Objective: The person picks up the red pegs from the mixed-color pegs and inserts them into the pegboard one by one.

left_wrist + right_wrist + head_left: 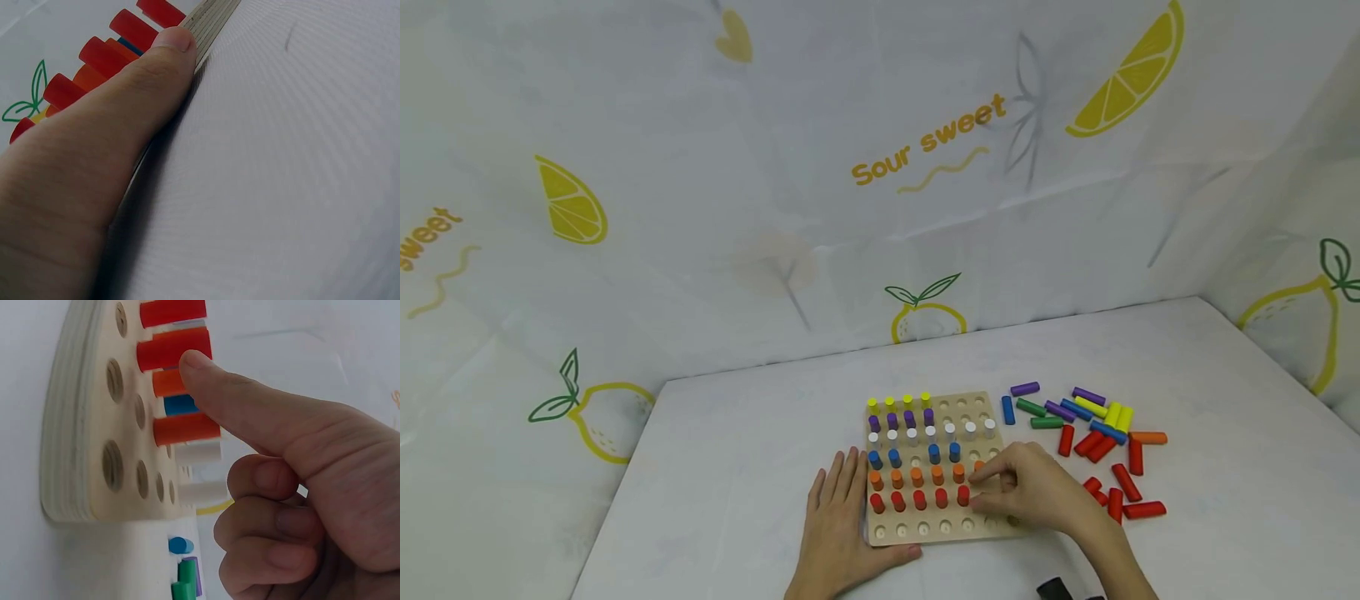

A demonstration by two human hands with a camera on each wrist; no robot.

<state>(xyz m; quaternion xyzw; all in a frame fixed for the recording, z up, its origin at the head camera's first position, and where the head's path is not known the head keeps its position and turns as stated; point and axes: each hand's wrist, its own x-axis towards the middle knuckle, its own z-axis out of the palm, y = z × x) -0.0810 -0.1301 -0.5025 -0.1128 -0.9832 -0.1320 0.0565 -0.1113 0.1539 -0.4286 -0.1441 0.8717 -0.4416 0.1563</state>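
Note:
A wooden peg board (917,533) holds upright pegs in rows of yellow, purple, white, blue, orange and red. My left hand (842,525) lies flat along its left side, with the thumb against the front edge; the left wrist view shows that thumb (169,56) close up. My right hand (1037,492) is at the right end of the red row. Its thumb tip touches or overlaps a seated red peg (172,351), with the forefinger parted from the thumb in the head view. The other fingers (275,525) curl inward and hold nothing visible.
Loose red pegs (1145,509), yellow pegs (1124,418), green pegs (1047,422) and blue, purple and orange ones lie right of the board. A dark object (1054,588) shows partly at the bottom edge. Lemon-printed cloth (775,208) hangs behind the white table (722,467).

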